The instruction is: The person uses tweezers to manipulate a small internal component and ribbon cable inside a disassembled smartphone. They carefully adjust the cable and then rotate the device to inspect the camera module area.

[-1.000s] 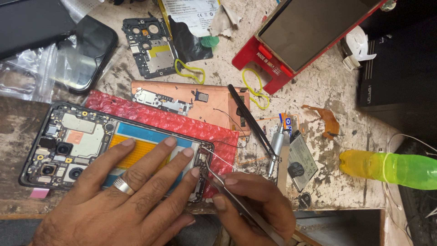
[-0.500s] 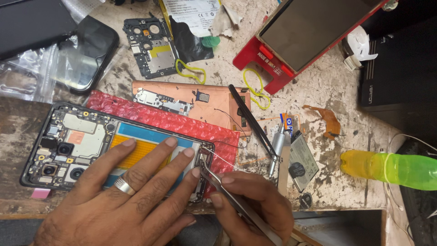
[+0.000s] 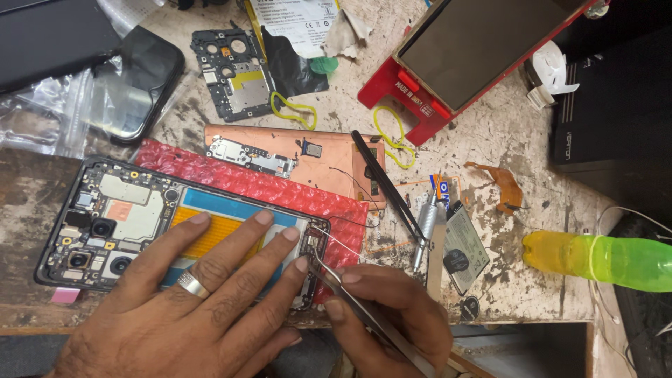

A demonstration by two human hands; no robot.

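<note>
Head view: your left hand (image 3: 203,308) lies flat, fingers spread, on the opened phone (image 3: 140,224) — it rests on red bubble wrap (image 3: 280,189). Your right hand (image 3: 392,315) is pinched around metal tweezers (image 3: 350,294), tips at the phone's lower edge.

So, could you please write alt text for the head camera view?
A left hand presses flat on an opened phone while the right hand works metal tweezers at its lower end. Phone parts, red bubble wrap and a green bottle lie on the worn bench.

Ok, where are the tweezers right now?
In the head view, bottom centre: the right hand holds the tweezers, tips at the opened phone's lower end, beside the left hand.
</note>
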